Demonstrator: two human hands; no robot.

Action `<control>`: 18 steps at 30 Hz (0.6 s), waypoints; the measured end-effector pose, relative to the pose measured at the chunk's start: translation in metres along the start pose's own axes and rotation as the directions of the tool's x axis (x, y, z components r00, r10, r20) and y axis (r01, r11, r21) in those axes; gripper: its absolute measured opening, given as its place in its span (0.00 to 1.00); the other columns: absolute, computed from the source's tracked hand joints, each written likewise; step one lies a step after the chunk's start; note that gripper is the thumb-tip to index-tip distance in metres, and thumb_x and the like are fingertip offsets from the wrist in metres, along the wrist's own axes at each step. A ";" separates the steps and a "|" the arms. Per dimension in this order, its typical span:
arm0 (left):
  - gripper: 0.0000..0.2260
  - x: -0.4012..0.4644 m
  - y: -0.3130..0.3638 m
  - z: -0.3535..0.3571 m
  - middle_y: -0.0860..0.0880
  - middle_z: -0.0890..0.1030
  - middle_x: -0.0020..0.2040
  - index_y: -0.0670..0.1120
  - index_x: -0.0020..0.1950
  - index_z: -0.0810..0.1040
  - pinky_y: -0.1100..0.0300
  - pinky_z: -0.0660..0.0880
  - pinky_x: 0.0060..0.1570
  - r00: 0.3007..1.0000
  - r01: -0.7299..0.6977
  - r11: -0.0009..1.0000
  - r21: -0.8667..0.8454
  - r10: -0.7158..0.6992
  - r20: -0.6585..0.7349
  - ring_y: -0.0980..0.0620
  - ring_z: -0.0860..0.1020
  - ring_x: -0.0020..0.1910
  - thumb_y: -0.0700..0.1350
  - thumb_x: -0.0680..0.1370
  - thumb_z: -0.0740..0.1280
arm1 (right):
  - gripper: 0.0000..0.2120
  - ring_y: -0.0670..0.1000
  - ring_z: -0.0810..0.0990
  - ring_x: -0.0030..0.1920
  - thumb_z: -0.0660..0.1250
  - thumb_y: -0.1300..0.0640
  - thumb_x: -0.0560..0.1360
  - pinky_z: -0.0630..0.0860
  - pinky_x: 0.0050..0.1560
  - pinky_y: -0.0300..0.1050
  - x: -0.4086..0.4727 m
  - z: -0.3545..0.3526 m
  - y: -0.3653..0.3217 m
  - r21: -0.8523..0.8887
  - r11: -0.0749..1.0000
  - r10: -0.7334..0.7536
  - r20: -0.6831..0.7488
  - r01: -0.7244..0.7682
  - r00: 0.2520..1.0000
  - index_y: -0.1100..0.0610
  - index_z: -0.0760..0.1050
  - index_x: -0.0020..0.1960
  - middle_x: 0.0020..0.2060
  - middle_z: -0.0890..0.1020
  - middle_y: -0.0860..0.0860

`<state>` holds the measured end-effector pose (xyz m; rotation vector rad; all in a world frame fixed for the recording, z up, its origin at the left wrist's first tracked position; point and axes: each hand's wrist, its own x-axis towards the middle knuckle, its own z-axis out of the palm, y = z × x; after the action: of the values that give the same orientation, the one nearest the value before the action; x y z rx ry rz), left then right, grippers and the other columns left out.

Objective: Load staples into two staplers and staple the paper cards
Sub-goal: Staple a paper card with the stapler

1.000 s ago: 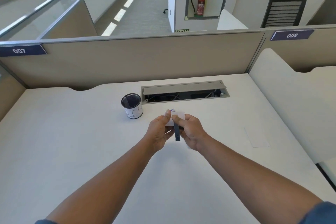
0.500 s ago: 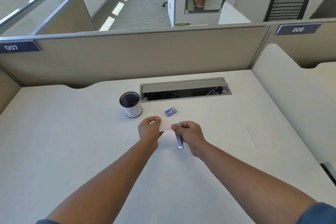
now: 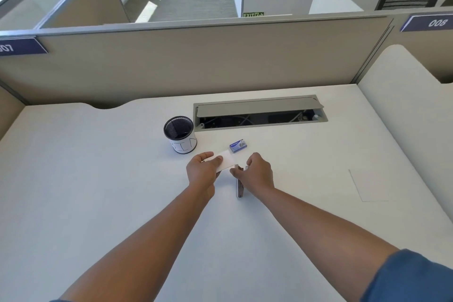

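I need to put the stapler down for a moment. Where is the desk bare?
Bare desk lies left of the mesh cup and near the forearms. It is crowded between cup, staple box, card, stapler and both hands.

Counter (image 3: 98, 203): smooth, matt, off-white laminate, with faint soft reflections toward its near edge. Paper card (image 3: 226, 162): thin, matt white card stock, pinched in the left hand (image 3: 202, 171). Stapler (image 3: 239, 185): glossy metal body with a bright highlight along its length, under the right hand (image 3: 257, 171). Staple box (image 3: 238, 146): printed blue cardboard with a slight sheen. Pen cup (image 3: 180, 133): black wire mesh, its lower wall wrapped in matt white paper. Cable hatch (image 3: 259, 108) near the counter's far edge: grey, satin-finished lid. Partition (image 3: 196, 61): beige woven cloth, matt, capped by a smooth grey rail. Sleeve (image 3: 411, 277): blue cloth.
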<state>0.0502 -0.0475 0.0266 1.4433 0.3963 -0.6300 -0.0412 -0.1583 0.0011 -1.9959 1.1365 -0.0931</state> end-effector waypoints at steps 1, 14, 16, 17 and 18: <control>0.11 0.002 -0.001 0.000 0.45 0.81 0.50 0.46 0.50 0.79 0.62 0.79 0.36 1.000 0.004 1.000 0.000 -0.004 0.004 0.50 0.82 0.45 0.33 0.74 0.75 | 0.22 0.48 0.74 0.35 0.76 0.43 0.66 0.65 0.32 0.45 0.003 0.002 0.000 -0.038 0.999 -0.012 -0.002 0.012 1.000 0.52 0.65 0.43 0.37 0.76 0.47; 0.13 0.008 -0.003 0.005 0.41 0.81 0.52 0.45 0.52 0.78 0.61 0.81 0.39 0.998 0.020 1.000 -0.013 -0.020 0.059 0.48 0.83 0.46 0.31 0.74 0.74 | 0.23 0.52 0.74 0.39 0.76 0.41 0.68 0.58 0.30 0.42 0.011 0.009 0.001 -0.196 0.974 -0.111 0.008 0.110 0.994 0.52 0.65 0.46 0.39 0.75 0.48; 0.12 0.005 -0.002 0.006 0.41 0.81 0.52 0.45 0.52 0.78 0.61 0.81 0.39 0.997 0.015 1.000 -0.013 -0.014 0.074 0.48 0.83 0.47 0.31 0.74 0.73 | 0.23 0.52 0.74 0.40 0.75 0.41 0.69 0.61 0.32 0.44 0.009 0.007 0.002 -0.198 0.974 -0.115 0.005 0.113 0.993 0.53 0.65 0.46 0.40 0.75 0.48; 0.12 0.004 -0.002 0.006 0.41 0.81 0.52 0.45 0.52 0.78 0.60 0.81 0.39 0.996 0.011 1.000 -0.011 -0.010 0.084 0.47 0.83 0.48 0.30 0.75 0.73 | 0.22 0.52 0.74 0.40 0.75 0.41 0.70 0.63 0.34 0.45 0.007 0.005 0.002 -0.203 0.972 -0.119 -0.001 0.116 0.993 0.53 0.66 0.47 0.41 0.75 0.49; 0.12 0.002 -0.001 0.006 0.41 0.81 0.53 0.45 0.52 0.78 0.60 0.81 0.41 0.995 0.004 1.000 -0.008 -0.004 0.097 0.46 0.83 0.49 0.30 0.75 0.72 | 0.21 0.52 0.74 0.41 0.73 0.42 0.71 0.64 0.37 0.46 0.005 0.004 0.001 -0.205 0.971 -0.127 -0.011 0.122 0.992 0.53 0.66 0.47 0.42 0.76 0.49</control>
<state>0.0504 -0.0535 0.0254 1.3984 0.3256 -0.6978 -0.0372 -0.1603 -0.0034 -2.2538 1.0704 -0.0675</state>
